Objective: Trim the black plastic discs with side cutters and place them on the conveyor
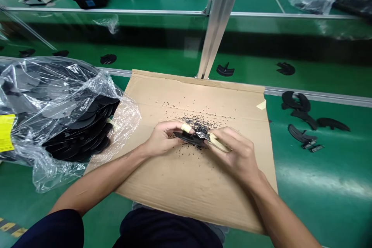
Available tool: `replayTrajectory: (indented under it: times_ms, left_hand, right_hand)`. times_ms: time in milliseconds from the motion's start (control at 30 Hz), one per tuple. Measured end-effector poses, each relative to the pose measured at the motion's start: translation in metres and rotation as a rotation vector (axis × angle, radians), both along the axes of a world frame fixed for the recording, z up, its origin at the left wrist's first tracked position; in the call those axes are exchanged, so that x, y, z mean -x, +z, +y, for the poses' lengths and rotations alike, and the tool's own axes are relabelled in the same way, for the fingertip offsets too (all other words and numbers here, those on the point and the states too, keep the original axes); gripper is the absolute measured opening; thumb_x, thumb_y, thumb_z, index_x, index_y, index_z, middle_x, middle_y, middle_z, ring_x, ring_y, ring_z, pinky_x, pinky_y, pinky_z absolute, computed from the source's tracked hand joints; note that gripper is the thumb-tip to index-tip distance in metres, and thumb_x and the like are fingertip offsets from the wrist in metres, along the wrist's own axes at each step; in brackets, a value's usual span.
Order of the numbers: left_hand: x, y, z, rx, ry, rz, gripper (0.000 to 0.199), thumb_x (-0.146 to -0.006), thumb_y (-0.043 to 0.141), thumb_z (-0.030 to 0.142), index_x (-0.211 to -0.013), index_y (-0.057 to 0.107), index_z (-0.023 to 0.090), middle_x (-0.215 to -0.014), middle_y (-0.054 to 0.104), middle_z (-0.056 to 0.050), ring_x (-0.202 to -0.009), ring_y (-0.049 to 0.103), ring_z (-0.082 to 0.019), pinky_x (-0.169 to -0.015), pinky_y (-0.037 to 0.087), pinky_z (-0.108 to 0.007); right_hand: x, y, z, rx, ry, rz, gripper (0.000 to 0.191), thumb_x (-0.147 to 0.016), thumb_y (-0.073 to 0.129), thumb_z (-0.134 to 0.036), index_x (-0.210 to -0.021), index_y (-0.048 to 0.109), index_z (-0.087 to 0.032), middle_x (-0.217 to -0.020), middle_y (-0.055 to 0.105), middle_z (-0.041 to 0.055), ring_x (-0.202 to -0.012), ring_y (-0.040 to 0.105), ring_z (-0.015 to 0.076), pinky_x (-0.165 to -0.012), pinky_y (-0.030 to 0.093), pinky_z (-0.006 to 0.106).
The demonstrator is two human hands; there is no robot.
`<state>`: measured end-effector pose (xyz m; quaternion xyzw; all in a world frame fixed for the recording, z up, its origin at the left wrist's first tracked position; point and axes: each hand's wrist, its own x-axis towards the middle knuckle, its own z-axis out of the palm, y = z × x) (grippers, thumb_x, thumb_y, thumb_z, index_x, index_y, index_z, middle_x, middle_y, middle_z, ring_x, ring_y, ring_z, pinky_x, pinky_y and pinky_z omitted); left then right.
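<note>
Over the cardboard sheet (174, 178), my left hand (162, 137) grips a black curved plastic part (188, 138), thumb on top and fingers below. Pale tape is wrapped around one of its digits. Closed around the pale yellow handles of small nippers (219, 143) is my right hand (238, 151). The metal jaws of the nippers meet the upper edge of the plastic part; whether they bite into it cannot be made out. Many tiny black plastic bits (200, 122) lie scattered just beyond and around both hands.
A clear plastic bag (66, 89) of black disc-like parts overlaps the cardboard at left. Loose black curved parts (302, 135) lie on the green bench (325, 186) at right. A metal post (217, 23) rises behind the cardboard, and more parts lie along the green conveyor.
</note>
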<state>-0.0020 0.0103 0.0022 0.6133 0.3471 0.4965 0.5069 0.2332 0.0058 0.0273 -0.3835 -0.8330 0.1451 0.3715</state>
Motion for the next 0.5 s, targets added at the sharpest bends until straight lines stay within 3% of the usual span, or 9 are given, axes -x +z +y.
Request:
replayTrajectory:
  times_ms: [233,367,500]
  left_hand:
    - [-0.001,0.005,-0.003,0.018,-0.068,0.116,0.024,-0.082,0.074,0.023,-0.106,0.074,0.017,-0.099,0.073,-0.008,-0.092,0.068,-0.018,-0.080,0.057,-0.030]
    - [0.000,0.003,-0.001,0.125,0.015,0.100,0.025,-0.082,0.074,0.027,-0.102,0.073,0.013,-0.098,0.073,-0.009,-0.089,0.067,-0.018,-0.080,0.057,-0.030]
    - [-0.001,-0.001,0.003,0.255,0.052,0.017,0.035,-0.078,0.079,0.036,-0.101,0.071,0.011,-0.095,0.073,-0.008,-0.089,0.068,-0.019,-0.080,0.057,-0.029]
  right_hand:
    - [-0.004,-0.002,0.003,-0.157,-0.086,-0.245,0.015,-0.094,0.059,-0.024,-0.105,0.067,-0.019,-0.087,0.071,0.0052,-0.076,0.060,0.0166,-0.065,0.045,0.029]
    - [-0.004,-0.005,0.005,-0.131,-0.118,-0.310,0.022,-0.096,0.057,-0.033,-0.108,0.067,-0.017,-0.088,0.070,0.0069,-0.079,0.059,0.0192,-0.068,0.044,0.031]
    - [-0.011,-0.005,0.012,-0.118,-0.240,-0.384,0.034,-0.099,0.050,-0.044,-0.112,0.063,-0.015,-0.093,0.067,0.0106,-0.086,0.057,0.0241,-0.073,0.043,0.034]
